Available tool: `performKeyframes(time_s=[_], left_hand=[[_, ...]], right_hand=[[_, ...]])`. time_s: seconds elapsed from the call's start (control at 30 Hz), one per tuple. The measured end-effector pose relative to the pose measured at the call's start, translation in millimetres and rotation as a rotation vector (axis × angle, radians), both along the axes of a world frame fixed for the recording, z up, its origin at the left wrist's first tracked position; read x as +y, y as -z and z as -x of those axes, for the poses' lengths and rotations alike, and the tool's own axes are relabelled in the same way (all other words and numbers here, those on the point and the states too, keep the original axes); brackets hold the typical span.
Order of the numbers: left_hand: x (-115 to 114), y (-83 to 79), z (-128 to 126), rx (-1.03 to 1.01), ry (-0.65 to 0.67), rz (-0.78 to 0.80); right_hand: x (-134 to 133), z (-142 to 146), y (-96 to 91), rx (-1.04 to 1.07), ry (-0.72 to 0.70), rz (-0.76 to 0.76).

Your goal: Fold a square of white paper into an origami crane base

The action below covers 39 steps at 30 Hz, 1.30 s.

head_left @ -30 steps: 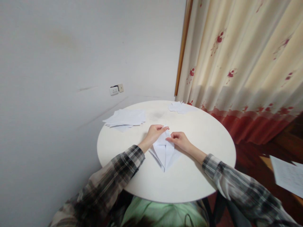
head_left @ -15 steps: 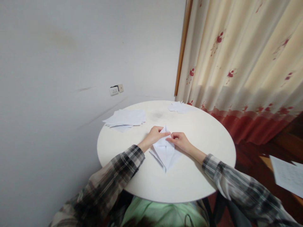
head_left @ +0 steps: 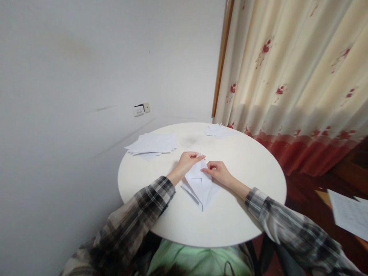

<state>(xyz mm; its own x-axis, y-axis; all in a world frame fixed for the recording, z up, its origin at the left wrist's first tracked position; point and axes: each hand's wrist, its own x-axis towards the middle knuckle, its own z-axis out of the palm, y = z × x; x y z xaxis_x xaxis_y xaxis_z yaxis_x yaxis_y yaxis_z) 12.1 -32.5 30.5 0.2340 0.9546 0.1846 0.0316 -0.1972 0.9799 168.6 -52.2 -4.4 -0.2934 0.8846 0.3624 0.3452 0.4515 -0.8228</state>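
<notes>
A sheet of white paper, folded into a kite-like diamond with layered flaps, lies near the middle of the round white table. Its lower point faces me. My left hand pinches the far tip between thumb and fingers, coming in from the left. My right hand grips the upper right edge, its thumb and forefinger closed on the paper. Part of the far tip is hidden by the left thumb.
A pile of white paper sheets lies at the table's back left. Several smaller folded paper pieces lie at the back edge. A wall with a socket borders the left; a patterned curtain hangs at the right.
My left hand has shifted slightly up and left toward the far tip of the folded paper. The right hand has stayed almost in place.
</notes>
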Motion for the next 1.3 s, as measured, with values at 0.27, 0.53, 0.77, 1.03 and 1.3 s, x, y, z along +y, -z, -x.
performKeyframes(time_s=[0.27, 0.53, 0.77, 1.03, 1.3], left_hand=[[0.4, -0.5, 0.2, -0.060, 0.003, -0.005], [1.1, 1.6, 2.0, 0.036, 0.036, -0.026], [4.9, 3.4, 4.8, 0.326, 0.010, -0.165], [2.1, 0.4, 2.8, 0.415, -0.054, -0.304], [6.2, -0.9, 6.9, 0.400, -0.144, -0.270]], right_hand=[[1.4, -0.1, 0.8, 0.003, -0.014, 0.002], [0.8, 0.0, 2.7, 0.037, 0.000, 0.033], [0.0, 0.5, 0.4, 0.077, 0.005, 0.080], [2.2, 0.7, 3.8, 0.144, -0.015, 0.115], [2.8, -1.6, 0.2, 0.031, 0.009, 0.053]])
